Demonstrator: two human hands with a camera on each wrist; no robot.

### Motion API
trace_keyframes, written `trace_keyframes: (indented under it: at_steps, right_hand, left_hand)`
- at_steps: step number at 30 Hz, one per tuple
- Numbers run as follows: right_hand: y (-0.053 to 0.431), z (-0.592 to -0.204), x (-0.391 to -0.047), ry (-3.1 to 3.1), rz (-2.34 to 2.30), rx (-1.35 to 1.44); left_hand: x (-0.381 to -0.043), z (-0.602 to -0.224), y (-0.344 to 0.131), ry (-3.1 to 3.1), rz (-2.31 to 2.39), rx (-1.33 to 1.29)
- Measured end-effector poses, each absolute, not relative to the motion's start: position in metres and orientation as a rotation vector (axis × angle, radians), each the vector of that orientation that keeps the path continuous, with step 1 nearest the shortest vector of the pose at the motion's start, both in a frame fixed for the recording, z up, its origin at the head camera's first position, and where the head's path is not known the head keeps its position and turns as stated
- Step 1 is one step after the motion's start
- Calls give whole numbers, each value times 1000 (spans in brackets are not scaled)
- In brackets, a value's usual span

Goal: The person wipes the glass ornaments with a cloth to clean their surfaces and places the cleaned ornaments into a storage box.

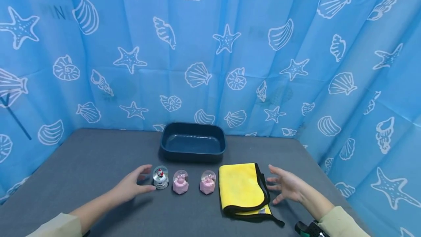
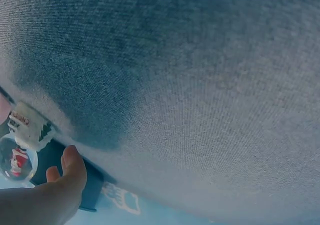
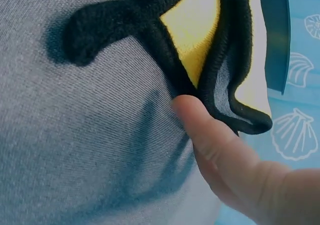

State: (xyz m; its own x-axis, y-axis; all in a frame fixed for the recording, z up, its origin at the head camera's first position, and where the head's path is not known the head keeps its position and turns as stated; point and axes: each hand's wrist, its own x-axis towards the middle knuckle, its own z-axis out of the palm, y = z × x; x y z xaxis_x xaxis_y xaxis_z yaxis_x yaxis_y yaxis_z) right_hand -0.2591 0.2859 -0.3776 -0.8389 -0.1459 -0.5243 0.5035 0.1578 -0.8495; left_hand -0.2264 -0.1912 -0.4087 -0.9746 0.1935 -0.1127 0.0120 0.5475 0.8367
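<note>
My left hand (image 1: 129,184) is beside a small snow globe (image 1: 160,177) with a red-and-white figure inside and a white base. Thumb and fingers are spread toward the globe's left side; whether the thumb touches its base I cannot tell. In the left wrist view the snow globe (image 2: 22,140) appears just past the thumb. Two pink-based snow globes (image 1: 180,182) (image 1: 208,182) stand to its right. At the right edge of a folded yellow cloth (image 1: 240,185) with black trim, my right hand (image 1: 287,185) has its fingers apart. The right wrist view shows the thumb (image 3: 215,135) close against the cloth's black border (image 3: 175,60).
A dark blue rectangular tray (image 1: 193,154) sits behind the globes, near the back of the grey cloth-covered table (image 1: 108,153). Behind the table hangs a blue curtain (image 1: 204,46) printed with shells and starfish. A black loop (image 1: 279,223) sticks out from the cloth's front corner.
</note>
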Motion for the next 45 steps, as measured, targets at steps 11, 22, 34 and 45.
trace_keyframes:
  at_steps: [11,22,34,45]
  right_hand:
    - [279,-378,-262,1991,-1589,430]
    - [272,-386,-270,2080,-1475,457]
    - [264,-395,-273,2139,-1451,443]
    - [258,-402,-272,2172,-1471,437]
  left_hand:
    - [-228,-410,-190,2575,1408,169]
    - [-235,-416,-187,2559,1417,119]
    - [-236,-416,-186,2516,1429,93]
    - [-240,-417,-182,2519,1437,106]
